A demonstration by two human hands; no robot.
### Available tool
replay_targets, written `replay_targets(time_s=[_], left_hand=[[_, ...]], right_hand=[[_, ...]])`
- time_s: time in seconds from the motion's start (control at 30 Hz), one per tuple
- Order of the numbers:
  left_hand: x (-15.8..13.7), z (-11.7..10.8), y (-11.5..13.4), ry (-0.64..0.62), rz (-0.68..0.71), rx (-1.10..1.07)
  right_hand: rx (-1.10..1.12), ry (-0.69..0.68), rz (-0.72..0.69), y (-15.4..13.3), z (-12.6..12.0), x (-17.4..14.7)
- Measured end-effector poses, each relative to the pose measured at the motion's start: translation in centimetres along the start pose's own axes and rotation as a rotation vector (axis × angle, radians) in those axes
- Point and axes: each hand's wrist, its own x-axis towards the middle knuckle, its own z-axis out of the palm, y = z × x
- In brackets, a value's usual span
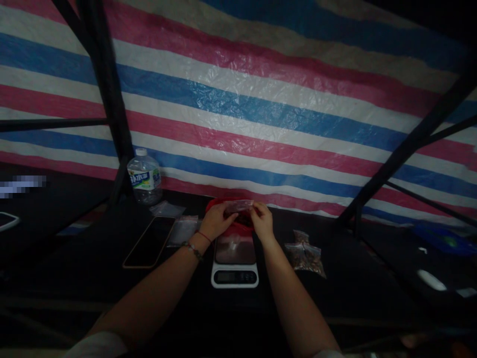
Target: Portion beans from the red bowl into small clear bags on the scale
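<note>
Both hands hold a small clear plastic bag (238, 205) by its two ends, over a red bag (243, 229). My left hand (219, 220) grips the left end, with a beaded bracelet and a red cord on its wrist. Thumb and fingers of my right hand (262, 219) pinch the other end. What the small bag contains is too dark to make out. Just below the hands, a white digital scale (235, 266) with a metal plate lies on the black table. Its display shows no readable figures.
Left of the scale lie flat clear bags (183, 230) and a phone (149, 242). Behind them stands a large plastic bottle (145, 178). Filled small bags (306, 257) rest on the right. Black metal poles (108, 94) rise before a striped plastic sheet (238, 109).
</note>
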Motion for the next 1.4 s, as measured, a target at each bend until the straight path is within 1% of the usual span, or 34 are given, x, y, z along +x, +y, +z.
replay_targets(time_s=[0.07,0.13,0.23,0.3,0.4,0.5,0.57,0.6,0.63,0.67,0.7,0.77,0.83,0.87,0.93,1.0,1.07,1.13,1.2,1.23,1.3,1.4], left_hand=[[-0.1,0.1,0.0,0.01,-0.006,-0.141],[-0.1,0.4,0.0,-0.001,-0.017,-0.285],[0.3,0.7,0.2,-0.003,-0.096,-0.479],[0.8,0.7,0.5,0.001,-0.168,-0.563],[1.8,-0.2,1.5,0.031,-0.261,-0.565],[3.0,-2.5,2.6,0.044,-0.279,-0.498],[3.6,-5.1,2.9,0.055,-0.259,-0.457],[3.9,-6.7,2.7,0.09,-0.256,-0.437],[4.1,-8.3,2.4,0.09,-0.257,-0.419],[4.2,-10.1,1.8,0.056,-0.257,-0.4],[4.2,-11.7,1.1,-0.048,-0.258,-0.363],[3.9,-14.5,-0.7,-0.336,-0.253,-0.261],[3.3,-16.0,-2.6,-0.582,-0.301,-0.088],[2.9,-16.1,-3.5,-0.67,-0.346,0.005],[2.1,-15.6,-5.1,-0.769,-0.392,0.162],[1.3,-14.4,-6.3,-0.792,-0.378,0.305],[0.5,-12.9,-7.3,-0.714,-0.339,0.428],[-0.3,-11.5,-8.1,-0.575,-0.268,0.531],[-1.1,-10.0,-8.6,-0.476,-0.209,0.585],[-1.6,-9.3,-8.8,-0.463,-0.192,0.583],[-2.6,-8.0,-8.9,-0.49,-0.195,0.564],[-3.7,-6.3,-8.9,-0.56,-0.254,0.551]], right_hand=[[0.152,-0.034,0.107,0.2,0.4,-0.7],[0.328,-0.053,0.254,0.5,0.9,-1.3],[0.494,-0.047,0.441,1.0,1.3,-1.9],[0.528,-0.015,0.5,1.3,1.3,-2.1],[0.592,0.033,0.536,1.4,1.2,-2.0],[0.65,0.03,0.548,1.1,1.0,-1.9],[0.656,0.017,0.544,0.9,1.0,-1.8],[0.659,0.017,0.538,0.7,0.9,-1.8],[0.666,0.024,0.531,0.6,0.9,-1.8],[0.677,0.038,0.527,0.4,0.8,-1.8],[0.69,0.053,0.526,0.3,0.7,-1.8],[0.713,0.082,0.539,0.0,0.5,-1.8],[0.724,0.092,0.553,-0.2,0.4,-1.8],[0.728,0.088,0.555,-0.3,0.4,-1.8],[0.738,0.081,0.552,-0.4,0.4,-1.8],[0.745,0.088,0.556,-0.3,0.3,-1.7],[0.748,0.099,0.566,-0.2,0.2,-1.7],[0.752,0.105,0.569,-0.1,0.1,-1.7],[0.754,0.1,0.562,0.0,0.2,-1.7],[0.752,0.098,0.56,0.0,0.2,-1.7],[0.738,0.096,0.558,-0.1,0.4,-1.8],[0.679,0.097,0.523,-0.4,-0.1,-1.6]])
